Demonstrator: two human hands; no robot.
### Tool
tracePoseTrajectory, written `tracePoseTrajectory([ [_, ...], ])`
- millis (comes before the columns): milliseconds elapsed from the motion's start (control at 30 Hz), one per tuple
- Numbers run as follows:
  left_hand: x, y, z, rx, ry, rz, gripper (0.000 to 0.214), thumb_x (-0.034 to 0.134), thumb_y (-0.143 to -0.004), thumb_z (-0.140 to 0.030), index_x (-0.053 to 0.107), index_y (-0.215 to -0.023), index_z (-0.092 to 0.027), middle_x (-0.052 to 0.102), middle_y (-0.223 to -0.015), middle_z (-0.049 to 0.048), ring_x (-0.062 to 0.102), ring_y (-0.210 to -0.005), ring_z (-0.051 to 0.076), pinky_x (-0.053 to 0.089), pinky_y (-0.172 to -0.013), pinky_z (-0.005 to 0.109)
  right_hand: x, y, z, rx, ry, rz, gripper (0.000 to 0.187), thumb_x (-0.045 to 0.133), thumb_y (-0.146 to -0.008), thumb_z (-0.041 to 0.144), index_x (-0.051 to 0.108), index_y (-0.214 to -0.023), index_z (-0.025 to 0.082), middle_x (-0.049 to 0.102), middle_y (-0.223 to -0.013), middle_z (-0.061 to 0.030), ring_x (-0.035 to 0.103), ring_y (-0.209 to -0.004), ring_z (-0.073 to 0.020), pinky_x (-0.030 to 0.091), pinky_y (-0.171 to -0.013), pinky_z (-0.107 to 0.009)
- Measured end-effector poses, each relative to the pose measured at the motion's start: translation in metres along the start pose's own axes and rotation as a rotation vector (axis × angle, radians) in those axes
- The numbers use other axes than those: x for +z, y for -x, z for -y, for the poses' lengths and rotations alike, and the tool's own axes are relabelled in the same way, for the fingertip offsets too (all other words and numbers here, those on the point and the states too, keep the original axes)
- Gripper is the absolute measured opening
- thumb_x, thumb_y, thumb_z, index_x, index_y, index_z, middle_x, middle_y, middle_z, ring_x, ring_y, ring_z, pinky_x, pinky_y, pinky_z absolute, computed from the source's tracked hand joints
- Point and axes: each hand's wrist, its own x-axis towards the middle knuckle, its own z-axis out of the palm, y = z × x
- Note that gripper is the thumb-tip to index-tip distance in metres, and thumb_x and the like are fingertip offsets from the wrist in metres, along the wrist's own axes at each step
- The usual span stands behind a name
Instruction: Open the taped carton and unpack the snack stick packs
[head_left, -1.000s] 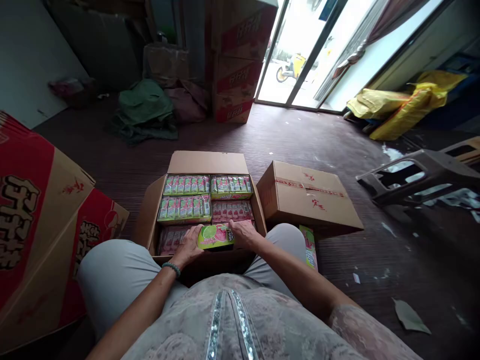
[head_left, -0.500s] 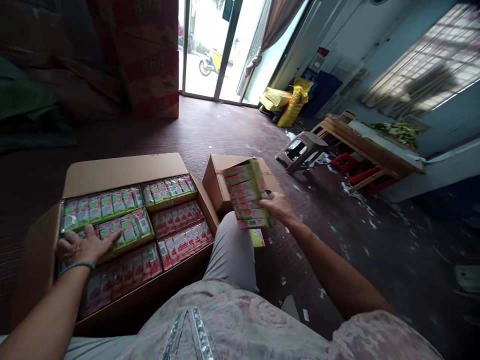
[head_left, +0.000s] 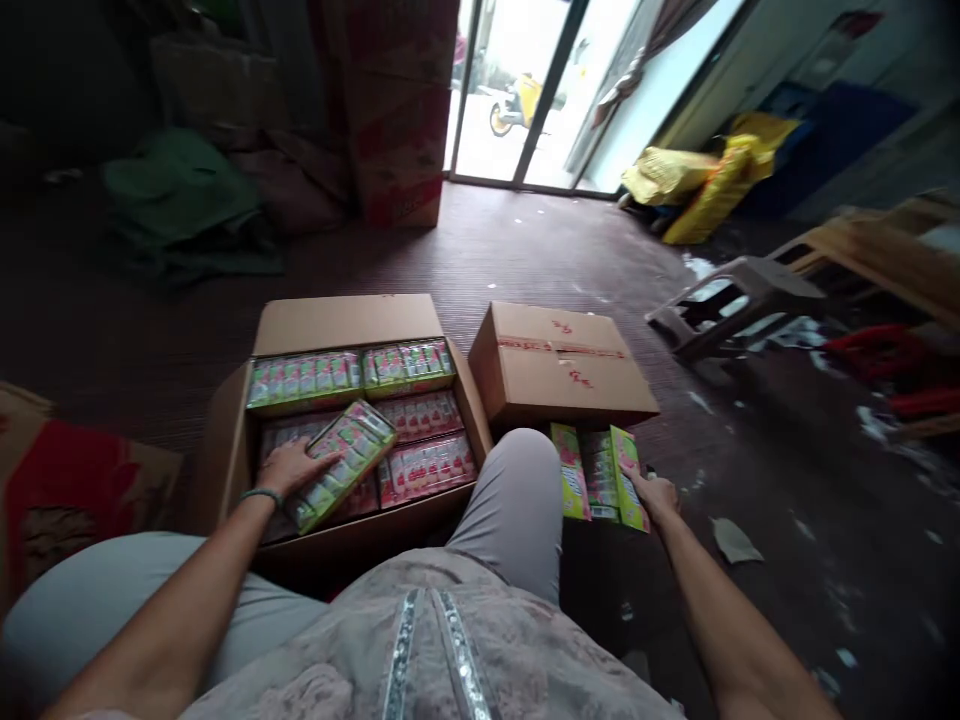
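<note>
My left hand point(head_left: 291, 468) grips the left edge of a green display box of small wrapped packets point(head_left: 346, 462), which is tilted askew over the open carton point(head_left: 463, 400). Pink packs point(head_left: 429, 468) lie in the carton beneath and beside it, and two green packs point(head_left: 306, 378) fill its far row. On the floor right of my knee, my right hand point(head_left: 654, 497) is closed on the right edge of another green-and-pink display box point(head_left: 628, 480). That box stands on edge, with a similar box point(head_left: 571, 472) to its left.
A taped carton point(head_left: 559, 385) stands right of the open one. A grey stool point(head_left: 742, 295) and a wooden table point(head_left: 877, 255) are at the right. Stacked red cartons point(head_left: 401, 130) stand near the glass door. Yellow sacks point(head_left: 709, 180) lie by the wall; scraps litter the floor.
My right hand has lowered its display box from above the taped carton to the floor beside my knee. My left hand has lifted and turned a green box out of its row. The view has shifted left.
</note>
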Motion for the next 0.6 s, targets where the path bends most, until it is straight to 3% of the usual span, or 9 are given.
tracePoseTrajectory([
  [67,0.000,0.016,-0.012,-0.008,-0.033,0.066,0.090,0.044,-0.065,-0.084,0.057,-0.123,-0.017,0.063,-0.114,0.0191,0.059,-0.107,0.038,0.046,-0.088,0.043,0.008,0.015,0.039,-0.037,-0.108,0.001,0.058,0.048,-0.085,0.057,0.066,-0.107,0.006,0.067,-0.102,-0.0271,0.065,-0.097,-0.0339,0.049,-0.073,-0.036],
  [133,-0.005,0.032,-0.031,0.062,-0.040,0.108,0.086,0.046,-0.067,-0.083,0.054,-0.131,-0.026,0.064,-0.114,0.0143,0.059,-0.107,0.035,0.045,-0.089,0.042,0.006,0.041,0.084,-0.140,-0.223,-0.063,0.056,0.038,-0.091,0.051,0.055,-0.121,0.007,0.067,-0.104,-0.0227,0.064,-0.094,-0.0300,0.047,-0.073,-0.034],
  [200,-0.008,0.050,-0.055,0.238,-0.062,0.069,0.075,0.053,-0.068,-0.079,0.058,-0.127,-0.033,0.066,-0.107,0.0108,0.059,-0.103,0.034,0.043,-0.090,0.043,0.000,0.079,0.127,-0.382,-0.235,-0.079,0.047,0.029,-0.096,0.038,0.049,-0.126,0.009,0.065,-0.107,-0.0197,0.063,-0.094,-0.0258,0.046,-0.074,-0.031],
  [267,-0.006,0.070,-0.078,0.438,-0.109,-0.055,0.064,0.064,-0.069,-0.069,0.063,-0.122,-0.032,0.065,-0.108,0.0117,0.056,-0.103,0.034,0.040,-0.092,0.045,-0.003,0.124,0.164,-0.709,-0.141,-0.004,0.040,0.024,-0.095,0.025,0.050,-0.122,0.010,0.064,-0.106,-0.0188,0.061,-0.094,-0.0237,0.043,-0.075,-0.030],
  [333,-0.002,0.085,-0.088,0.581,-0.129,-0.149,0.060,0.071,-0.069,-0.058,0.062,-0.122,-0.030,0.061,-0.113,0.0132,0.053,-0.106,0.034,0.040,-0.092,0.046,0.000,0.169,0.189,-0.950,-0.060,0.087,0.036,0.026,-0.094,0.020,0.053,-0.116,0.014,0.065,-0.101,-0.0148,0.061,-0.090,-0.0219,0.042,-0.074,-0.029],
  [433,0.006,0.094,-0.074,0.565,-0.078,-0.189,0.071,0.075,-0.064,-0.061,0.061,-0.123,-0.024,0.056,-0.115,0.0161,0.049,-0.108,0.036,0.042,-0.088,0.047,0.012,0.224,0.212,-1.201,0.025,0.166,0.027,0.032,-0.096,0.026,0.055,-0.108,0.021,0.066,-0.099,-0.0071,0.061,-0.086,-0.0184,0.040,-0.071,-0.026],
  [533,0.015,0.092,-0.042,0.433,0.041,-0.191,0.079,0.075,-0.053,-0.072,0.065,-0.113,-0.021,0.048,-0.124,0.0179,0.042,-0.118,0.040,0.039,-0.095,0.055,0.025,0.264,0.229,-1.424,0.205,0.196,0.028,0.031,-0.099,0.031,0.056,-0.103,0.020,0.067,-0.097,-0.0069,0.063,-0.087,-0.0187,0.039,-0.069,-0.026],
  [600,0.023,0.091,-0.025,0.449,0.185,-0.143,0.090,0.079,-0.047,-0.070,0.059,-0.119,-0.021,0.042,-0.133,0.0169,0.037,-0.126,0.039,0.036,-0.103,0.054,0.032,0.289,0.241,-1.506,0.334,0.220,0.029,0.029,-0.099,0.028,0.057,-0.104,0.018,0.068,-0.093,-0.0079,0.064,-0.084,-0.0200,0.040,-0.068,-0.027],
])
